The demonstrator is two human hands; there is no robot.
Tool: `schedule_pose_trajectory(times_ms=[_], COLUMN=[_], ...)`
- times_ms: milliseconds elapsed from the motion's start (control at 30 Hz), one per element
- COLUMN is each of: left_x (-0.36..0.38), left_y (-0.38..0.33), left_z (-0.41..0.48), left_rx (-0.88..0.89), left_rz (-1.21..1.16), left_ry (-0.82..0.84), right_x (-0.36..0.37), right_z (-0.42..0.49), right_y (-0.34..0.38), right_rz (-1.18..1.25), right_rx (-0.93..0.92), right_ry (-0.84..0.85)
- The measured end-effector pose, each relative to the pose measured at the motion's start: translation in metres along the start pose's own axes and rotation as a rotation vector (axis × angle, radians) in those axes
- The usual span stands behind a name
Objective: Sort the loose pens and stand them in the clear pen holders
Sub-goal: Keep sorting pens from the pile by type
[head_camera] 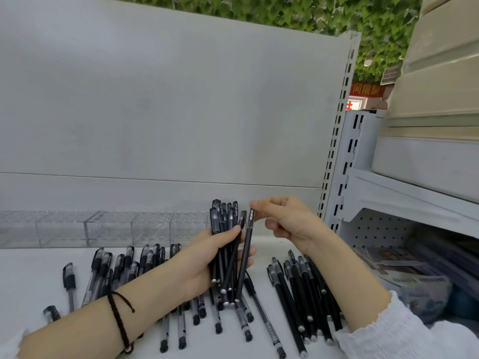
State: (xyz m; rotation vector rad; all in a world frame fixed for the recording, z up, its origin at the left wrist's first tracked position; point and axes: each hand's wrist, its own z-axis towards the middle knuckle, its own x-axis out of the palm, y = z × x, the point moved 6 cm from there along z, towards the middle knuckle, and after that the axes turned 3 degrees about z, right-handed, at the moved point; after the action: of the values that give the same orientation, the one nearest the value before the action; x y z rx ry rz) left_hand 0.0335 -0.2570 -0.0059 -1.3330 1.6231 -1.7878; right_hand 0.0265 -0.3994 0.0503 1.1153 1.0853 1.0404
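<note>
Gripping a Pen Bundle in Front of the Holders

The left hand is curling its fingers round a bundle of black pens, holding it upright, caps up, above the white shelf. The right hand is pinching the cap end of 1 black pen between thumb and fingertips; that pen is leaning against the bundle. Clear pen holders are standing in a row at the back of the shelf, left of the bundle. Loose clear-barrel pens are lying under the left forearm, and matte black pens are lying under the right forearm.
</note>
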Motion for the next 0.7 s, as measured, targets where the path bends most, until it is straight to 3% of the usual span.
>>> schedule_pose_trajectory(times_ms=[333,433,600,700], left_x=[0.004,0.003,-0.003,-0.002], left_y=[-0.004,-0.006,-0.004,-0.004], left_z=[-0.004,-0.003,-0.001,0.0], left_rx=[0.057,0.074,0.058,0.053], left_rz=[0.092,0.078,0.044,0.036], left_ry=[0.066,0.041,0.001,0.007], right_x=[0.002,-0.008,-0.017,-0.014], right_z=[0.0,0.0,-0.001,-0.003], right_y=[0.001,0.004,-0.012,-0.019], right_rz=[-0.111,-0.321,-1.02,-1.172], right_rx=[-0.049,-0.067,0.063,0.153], right_ry=[0.016,-0.013,0.067,0.132])
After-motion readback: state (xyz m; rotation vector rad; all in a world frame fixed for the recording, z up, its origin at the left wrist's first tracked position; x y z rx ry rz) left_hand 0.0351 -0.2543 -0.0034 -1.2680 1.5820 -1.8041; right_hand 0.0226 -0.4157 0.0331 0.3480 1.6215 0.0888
